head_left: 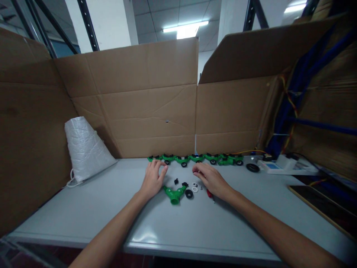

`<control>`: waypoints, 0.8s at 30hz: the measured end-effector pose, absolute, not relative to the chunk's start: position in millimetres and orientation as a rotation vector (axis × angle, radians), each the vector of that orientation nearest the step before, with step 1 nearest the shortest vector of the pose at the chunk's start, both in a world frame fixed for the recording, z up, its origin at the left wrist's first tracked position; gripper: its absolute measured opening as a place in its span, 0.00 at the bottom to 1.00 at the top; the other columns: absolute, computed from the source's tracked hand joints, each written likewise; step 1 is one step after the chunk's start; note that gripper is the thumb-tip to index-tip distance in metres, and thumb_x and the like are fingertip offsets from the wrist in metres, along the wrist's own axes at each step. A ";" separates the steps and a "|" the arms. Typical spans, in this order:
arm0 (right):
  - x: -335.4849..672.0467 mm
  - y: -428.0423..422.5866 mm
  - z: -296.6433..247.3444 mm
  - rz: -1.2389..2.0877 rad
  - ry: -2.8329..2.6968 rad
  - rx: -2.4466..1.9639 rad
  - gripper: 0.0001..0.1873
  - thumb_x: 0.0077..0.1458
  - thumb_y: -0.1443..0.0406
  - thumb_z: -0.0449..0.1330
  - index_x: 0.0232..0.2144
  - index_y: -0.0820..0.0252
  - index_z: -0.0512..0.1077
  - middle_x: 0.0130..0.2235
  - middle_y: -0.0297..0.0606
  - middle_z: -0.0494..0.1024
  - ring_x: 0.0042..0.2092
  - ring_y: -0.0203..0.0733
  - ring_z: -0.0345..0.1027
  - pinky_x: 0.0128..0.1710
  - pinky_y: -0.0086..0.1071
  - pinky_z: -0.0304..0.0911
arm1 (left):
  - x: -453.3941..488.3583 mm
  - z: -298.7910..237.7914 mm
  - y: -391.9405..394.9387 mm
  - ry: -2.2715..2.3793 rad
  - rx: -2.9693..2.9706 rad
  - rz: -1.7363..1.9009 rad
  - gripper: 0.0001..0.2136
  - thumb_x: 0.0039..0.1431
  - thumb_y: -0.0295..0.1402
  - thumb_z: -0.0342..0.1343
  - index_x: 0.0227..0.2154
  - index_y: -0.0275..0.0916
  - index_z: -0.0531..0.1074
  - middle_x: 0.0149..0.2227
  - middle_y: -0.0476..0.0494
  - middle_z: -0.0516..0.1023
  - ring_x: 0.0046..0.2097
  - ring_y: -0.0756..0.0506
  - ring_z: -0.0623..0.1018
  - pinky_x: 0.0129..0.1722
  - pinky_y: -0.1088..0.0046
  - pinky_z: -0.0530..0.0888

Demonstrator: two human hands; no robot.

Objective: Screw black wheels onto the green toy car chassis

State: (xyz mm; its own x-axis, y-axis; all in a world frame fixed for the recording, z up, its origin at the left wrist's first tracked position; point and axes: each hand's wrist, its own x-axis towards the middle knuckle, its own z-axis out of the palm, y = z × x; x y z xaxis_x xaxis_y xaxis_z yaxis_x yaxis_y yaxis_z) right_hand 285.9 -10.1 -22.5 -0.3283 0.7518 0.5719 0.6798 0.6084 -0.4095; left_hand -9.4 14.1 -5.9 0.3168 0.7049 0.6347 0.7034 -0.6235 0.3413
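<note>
A green Y-shaped plastic part [174, 195] lies on the table, a small black piece at its right tip. My left hand [153, 179] is just left of it, thumb apart from the fingers and nothing visible in it. To the right, my right hand [211, 179] is curled with fingertips together; whatever they may pinch is too small to make out. Between the hands are a small black piece [176, 181], a black ring [189, 194], a white ring [195, 189] and tiny parts. A red-handled tool [209, 193], perhaps a screwdriver, lies partly hidden under my right hand.
A row of several green parts with black wheels [182, 160] lines the back of the table [156, 227]. Cardboard walls [147, 104] enclose it. A silvery padded bag [86, 150] stands left; a black ring [253, 168] and power strip [290, 165] are right.
</note>
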 end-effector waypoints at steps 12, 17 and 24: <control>288.7 -7.2 -24.4 0.119 -2.153 -1.169 0.04 0.69 0.68 0.57 0.39 0.54 0.71 0.40 0.38 0.76 0.46 0.48 0.67 0.48 0.40 0.62 | -17.1 -10.5 25.5 1.628 2.372 1.374 0.15 0.75 0.45 0.45 0.43 0.42 0.72 0.46 0.39 0.75 0.49 0.37 0.73 0.53 0.56 0.70; 288.9 -7.9 -26.6 0.116 -2.147 -1.180 0.05 0.68 0.69 0.58 0.43 0.53 0.70 0.43 0.39 0.78 0.47 0.50 0.67 0.50 0.42 0.62 | -19.1 -12.0 29.1 1.648 2.321 1.436 0.15 0.75 0.46 0.45 0.44 0.42 0.71 0.45 0.39 0.76 0.49 0.37 0.74 0.53 0.57 0.70; 288.2 -7.9 -26.6 0.113 -2.114 -1.183 0.08 0.66 0.71 0.58 0.45 0.53 0.71 0.44 0.39 0.79 0.48 0.50 0.67 0.50 0.42 0.63 | -19.5 -11.9 29.4 1.655 2.308 1.440 0.15 0.75 0.46 0.45 0.45 0.42 0.70 0.46 0.39 0.76 0.49 0.37 0.74 0.52 0.56 0.71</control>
